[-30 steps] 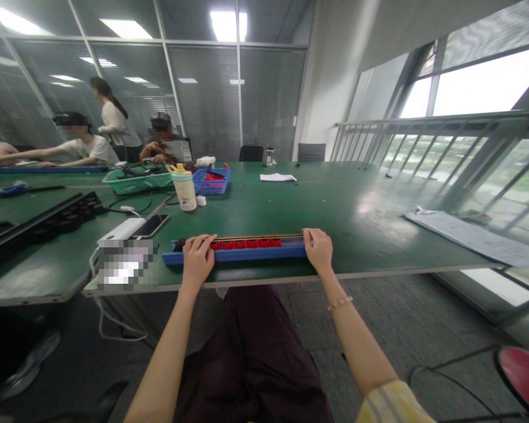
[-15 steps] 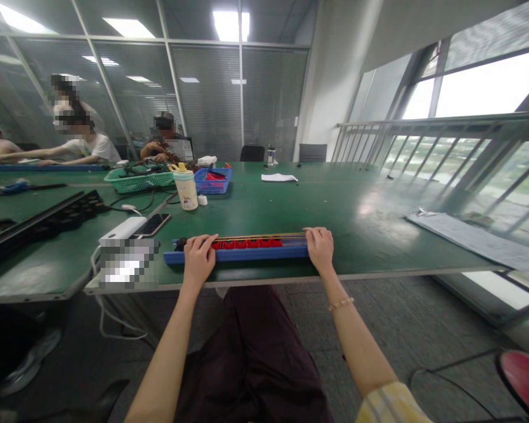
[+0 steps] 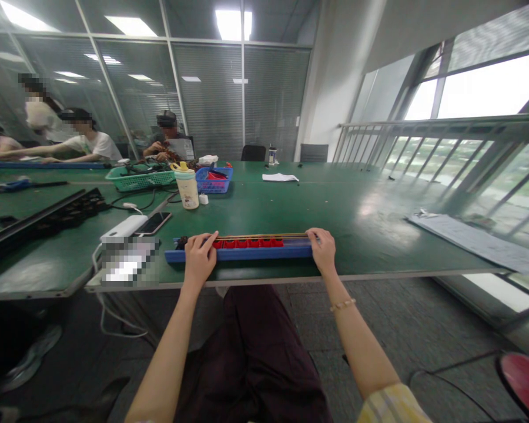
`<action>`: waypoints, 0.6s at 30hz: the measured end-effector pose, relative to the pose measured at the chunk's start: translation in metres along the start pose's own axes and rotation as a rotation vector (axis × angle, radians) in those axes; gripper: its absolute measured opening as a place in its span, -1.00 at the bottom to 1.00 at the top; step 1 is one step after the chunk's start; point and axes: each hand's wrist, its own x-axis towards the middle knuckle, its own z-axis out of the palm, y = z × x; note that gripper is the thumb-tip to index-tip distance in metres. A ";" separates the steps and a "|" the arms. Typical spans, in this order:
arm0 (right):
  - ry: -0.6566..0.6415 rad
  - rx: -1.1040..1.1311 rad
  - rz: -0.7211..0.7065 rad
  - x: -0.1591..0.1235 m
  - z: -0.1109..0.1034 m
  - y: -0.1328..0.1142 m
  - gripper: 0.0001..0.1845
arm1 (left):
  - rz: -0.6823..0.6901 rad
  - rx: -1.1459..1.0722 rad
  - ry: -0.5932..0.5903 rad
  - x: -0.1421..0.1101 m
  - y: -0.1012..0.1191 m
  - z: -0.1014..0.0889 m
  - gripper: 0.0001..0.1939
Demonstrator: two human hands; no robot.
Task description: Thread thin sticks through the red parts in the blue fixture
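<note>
A long blue trough (image 3: 264, 253) lies lengthwise along the table's near edge, with a row of red pieces (image 3: 247, 243) inside it. Thin yellowish and dark wires (image 3: 264, 237) run over the red pieces between my hands. My left hand (image 3: 200, 258) is closed over the trough's left part, its thumb and fingertips at the wires. At the right end, my right hand (image 3: 323, 249) pinches the wires between thumb and curled fingers, close against the trough. A small black part (image 3: 182, 242) sits in the trough left of my left hand. My fingers hide some of the wires.
On the green table (image 3: 370, 235) are a phone (image 3: 155, 223), a white power strip (image 3: 124, 228), a cup (image 3: 187, 189), a green basket (image 3: 143, 180), a blue basket (image 3: 214, 181) and a clipboard (image 3: 476, 238). Several people work at the far left.
My right fingers have curled in at the trough's right end, and the wires lie closer together. My left hand stays where it was.
</note>
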 end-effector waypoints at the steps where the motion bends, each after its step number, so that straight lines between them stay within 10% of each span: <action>1: 0.000 0.012 0.002 0.000 0.000 0.000 -0.58 | -0.003 0.005 0.006 0.000 0.000 0.000 -0.52; 18: 0.161 0.203 0.030 0.001 -0.007 -0.007 -0.63 | -0.025 -0.028 0.049 0.002 0.003 -0.001 -0.73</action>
